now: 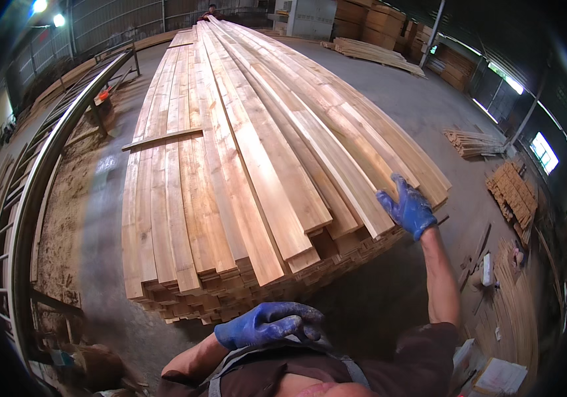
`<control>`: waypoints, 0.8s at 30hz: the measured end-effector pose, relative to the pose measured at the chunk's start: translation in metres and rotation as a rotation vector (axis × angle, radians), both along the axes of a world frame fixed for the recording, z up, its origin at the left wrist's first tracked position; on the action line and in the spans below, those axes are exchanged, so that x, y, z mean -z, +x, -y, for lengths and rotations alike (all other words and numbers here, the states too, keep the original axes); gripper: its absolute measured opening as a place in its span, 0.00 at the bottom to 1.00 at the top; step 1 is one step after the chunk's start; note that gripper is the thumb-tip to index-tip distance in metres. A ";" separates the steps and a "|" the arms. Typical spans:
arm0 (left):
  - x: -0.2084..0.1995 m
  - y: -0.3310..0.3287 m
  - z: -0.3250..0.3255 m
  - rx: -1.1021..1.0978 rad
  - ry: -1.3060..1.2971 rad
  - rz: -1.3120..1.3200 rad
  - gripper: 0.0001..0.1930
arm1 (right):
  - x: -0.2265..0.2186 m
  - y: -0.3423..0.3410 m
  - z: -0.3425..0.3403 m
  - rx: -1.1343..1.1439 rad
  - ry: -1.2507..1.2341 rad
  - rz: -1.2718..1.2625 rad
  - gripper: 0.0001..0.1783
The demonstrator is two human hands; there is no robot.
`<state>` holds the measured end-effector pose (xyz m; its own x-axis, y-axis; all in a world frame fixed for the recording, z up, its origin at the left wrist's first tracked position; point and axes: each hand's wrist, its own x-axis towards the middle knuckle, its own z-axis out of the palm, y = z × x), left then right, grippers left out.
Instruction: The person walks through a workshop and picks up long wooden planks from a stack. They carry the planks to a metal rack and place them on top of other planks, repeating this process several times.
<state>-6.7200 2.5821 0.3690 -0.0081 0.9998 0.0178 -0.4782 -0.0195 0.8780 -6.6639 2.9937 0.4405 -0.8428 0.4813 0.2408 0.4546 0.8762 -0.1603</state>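
Observation:
A long stack of pale wooden planks (197, 175) runs away from me, its near ends uneven and some top planks lying askew. My right hand (410, 208), in a blue glove, rests on the stack's right side near the plank ends, thumb and fingers spread. In front of my body, my left hand (269, 324) hangs in a matching glove, fingers loosely bent and nothing seen in them. It is apart from the stack. A short wooden strip (162, 139) lies crosswise on the left planks.
Left of the stack runs a long metal roller frame (39, 169). At the stack's far end is another person (211, 9). More timber (376, 55) lies at the back right, and a stack of short wood pieces (512, 192) stands at the right. Loose strips (515, 311) lie on the floor.

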 end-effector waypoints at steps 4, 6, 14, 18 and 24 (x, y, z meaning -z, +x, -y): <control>-0.004 0.004 -0.014 -0.025 0.019 -0.010 0.26 | -0.003 0.006 -0.022 -0.025 -0.113 0.096 0.43; 0.001 0.008 -0.033 0.054 0.015 0.047 0.26 | 0.001 0.007 -0.031 -0.070 -0.115 0.076 0.43; 0.004 0.033 -0.149 -0.186 -0.012 0.264 0.31 | -0.022 0.018 -0.059 -0.053 -0.216 -0.001 0.41; 0.001 0.035 -0.182 -0.262 -0.088 0.302 0.33 | -0.020 0.022 -0.101 0.079 -0.044 -0.035 0.42; 0.019 0.016 -0.219 -0.220 -0.050 0.354 0.36 | 0.011 -0.018 -0.087 0.056 0.046 0.170 0.38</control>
<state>-6.7040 2.8011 0.3500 -0.2182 0.9732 -0.0724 -0.7397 -0.1165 0.6628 -6.6815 3.0808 0.4291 -0.8455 0.5204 0.1198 0.5200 0.8534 -0.0371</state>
